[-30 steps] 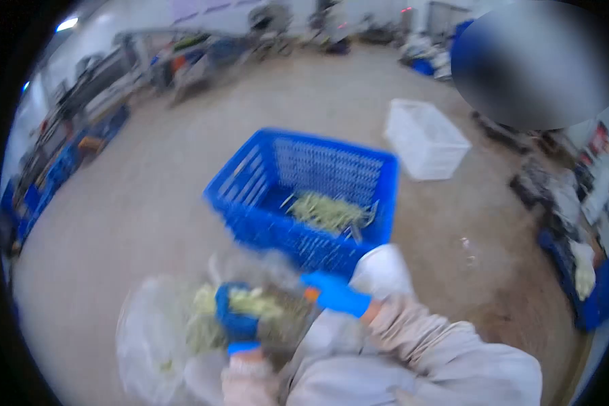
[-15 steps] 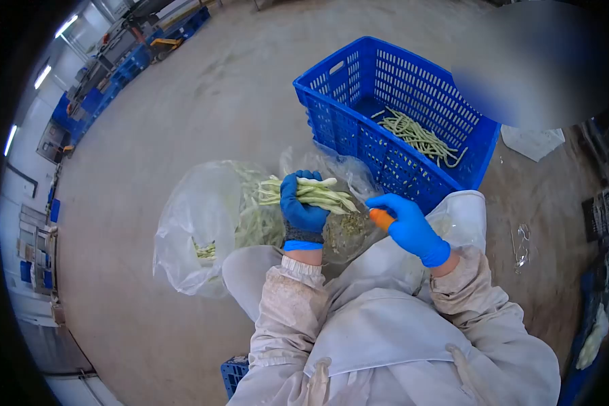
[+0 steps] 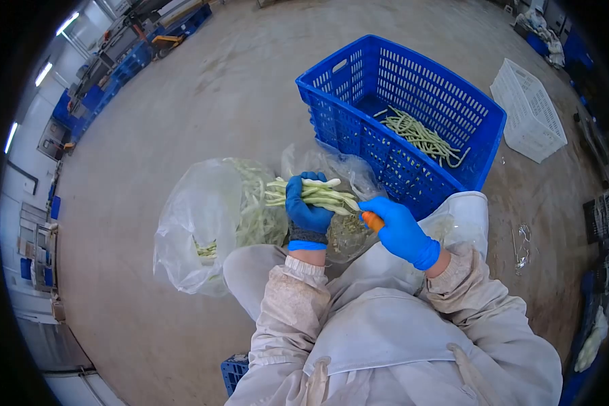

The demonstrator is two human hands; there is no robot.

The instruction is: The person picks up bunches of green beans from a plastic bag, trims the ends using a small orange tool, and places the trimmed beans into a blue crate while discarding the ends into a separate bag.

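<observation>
My left hand (image 3: 307,204), in a blue glove, is closed around a bunch of pale green beans (image 3: 331,197) whose ends stick out on both sides. Close to the right ends of the bunch, my right hand (image 3: 398,229), also gloved in blue, grips an orange handle (image 3: 373,220); the blade or tip is too small to make out. Below and behind the hands lies a clear plastic bag (image 3: 348,237) with small green scraps. To the left stands a larger clear bag (image 3: 199,203) with more beans in it.
A blue crate (image 3: 402,159) with long green beans (image 3: 423,137) inside stands ahead to the right. Beyond it is a white crate (image 3: 531,111). A blue plastic crate edge (image 3: 233,372) shows beside me at the bottom. Pallets (image 3: 132,64) line the far left.
My right hand has moved left, bringing the orange handle up to the bean ends. The blurred shape at the upper right is gone, and the white crate now shows fully.
</observation>
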